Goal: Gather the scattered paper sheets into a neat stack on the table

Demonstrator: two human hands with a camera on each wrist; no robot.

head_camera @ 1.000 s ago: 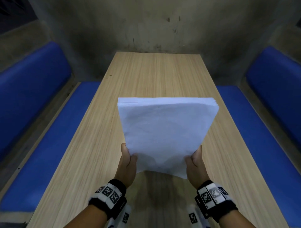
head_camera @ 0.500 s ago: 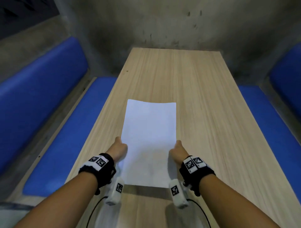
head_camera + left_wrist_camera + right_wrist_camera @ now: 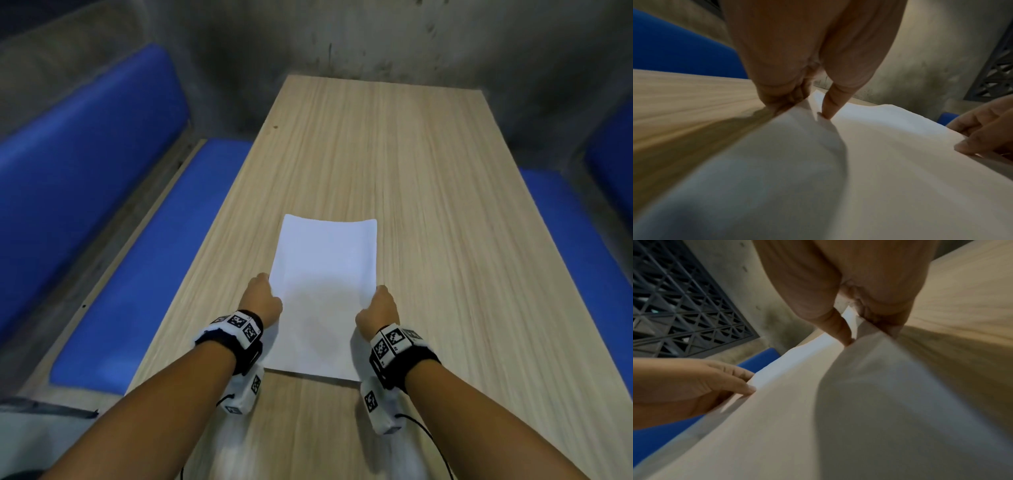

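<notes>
Paper stack [image 3: 323, 294]: white sheets gathered into one pile, lying lengthwise on the table between my two hands; its far end curls up slightly, and its near edge sits just ahead of my wrists.

Stack edges: the long sides look even from the head view; in the wrist views the paper [image 3: 859, 162] bows up a little between my hands instead of lying fully flat.

Left hand [image 3: 262, 301]: at the stack's left long edge — thumb [image 3: 830, 104] pressing down on the top sheet, the other fingers curled against the side of the pile, so I am pinching the edge.

Right hand [image 3: 378, 310]: mirrored on the right long edge — thumb [image 3: 840, 331] on top of the paper [image 3: 879, 402], fingers curled at the side, pinching it as well.

Across views: my right hand's fingertips [image 3: 966, 146] show at the far side of the left wrist view, and my left hand [image 3: 694, 386] shows at the opposite edge in the right wrist view, fingers touching the pile.

Wrists: each carries a black band with black-and-white marker tags [image 3: 239, 329] and a white camera unit with a cable.

Table [image 3: 445, 205]: light wood grain, stretching well beyond my hands to a grey wall [image 3: 376, 41].

Benches: blue padded seats [image 3: 154, 257] run along both sides, outside each hand.
</notes>
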